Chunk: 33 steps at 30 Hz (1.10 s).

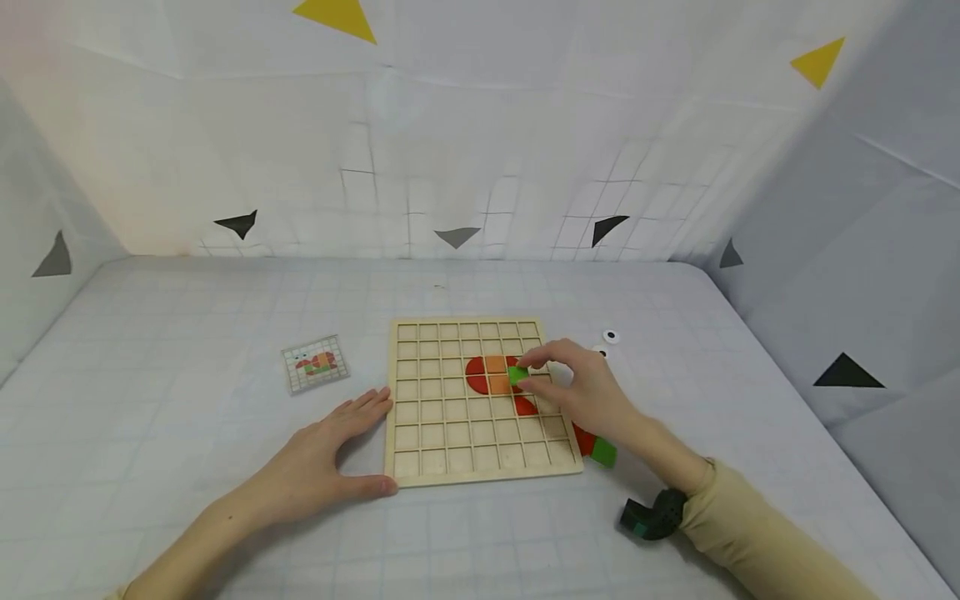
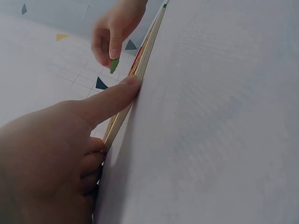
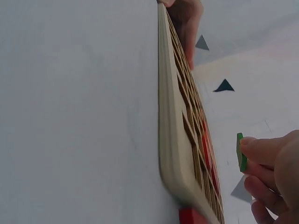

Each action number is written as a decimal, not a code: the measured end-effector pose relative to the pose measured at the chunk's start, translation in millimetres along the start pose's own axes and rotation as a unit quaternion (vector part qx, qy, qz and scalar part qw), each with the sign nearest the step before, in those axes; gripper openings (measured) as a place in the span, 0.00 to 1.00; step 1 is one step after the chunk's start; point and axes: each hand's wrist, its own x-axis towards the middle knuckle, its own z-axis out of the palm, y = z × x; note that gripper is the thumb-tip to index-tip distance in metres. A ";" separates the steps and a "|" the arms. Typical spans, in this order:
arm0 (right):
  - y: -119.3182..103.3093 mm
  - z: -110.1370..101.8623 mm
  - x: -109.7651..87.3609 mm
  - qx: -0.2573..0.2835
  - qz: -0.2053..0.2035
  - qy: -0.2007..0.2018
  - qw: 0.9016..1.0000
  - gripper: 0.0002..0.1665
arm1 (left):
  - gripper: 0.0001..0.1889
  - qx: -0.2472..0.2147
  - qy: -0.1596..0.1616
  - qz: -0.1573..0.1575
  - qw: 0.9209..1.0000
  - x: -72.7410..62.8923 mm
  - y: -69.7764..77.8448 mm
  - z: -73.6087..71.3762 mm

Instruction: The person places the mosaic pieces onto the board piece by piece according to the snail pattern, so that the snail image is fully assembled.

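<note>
A wooden grid board [image 1: 431, 433] lies flat on the white cloth. Spread along its left edge is my left hand [image 1: 318, 458], thumb at the front corner and fingertips at the side. Over the right part of the grid, my right hand [image 1: 585, 387] pinches a green square tile [image 1: 518, 375] between thumb and fingers. In the right wrist view the tile [image 3: 241, 152] is held edge-on, above the board. Rounded red pieces [image 1: 476, 376] and orange squares [image 1: 497, 364] sit in the grid beneath it. A separate red piece [image 1: 525, 406] lies nearer me, partly behind the right hand.
Left of the board lies a small picture card [image 1: 315, 364] with a gridded coloured design. White eye discs [image 1: 611, 337] are beyond my right hand. By the board's right edge are a red piece [image 1: 584, 440] and another green square [image 1: 603, 451]. A black device [image 1: 652, 515] sits at my right wrist.
</note>
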 end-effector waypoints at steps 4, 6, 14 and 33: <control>-6.5 7.0 2.4 0.018 -0.025 -0.009 0.999 0.16 | 0.51 0.002 0.004 0.002 1.000 -1.0 -0.1 -0.6; -9.3 9.8 2.0 0.020 -0.035 -0.014 0.999 0.15 | 0.51 0.002 0.004 0.002 1.000 -1.4 0.0 -1.0; -12.5 17.1 -2.0 0.009 -0.065 -0.023 0.998 0.15 | 0.51 0.002 0.004 -0.005 1.000 -1.5 -0.1 -1.4; -0.3 27.4 -10.1 -0.024 -0.093 -0.008 0.995 0.17 | 0.51 0.002 0.001 -0.007 1.000 0.3 -0.7 1.1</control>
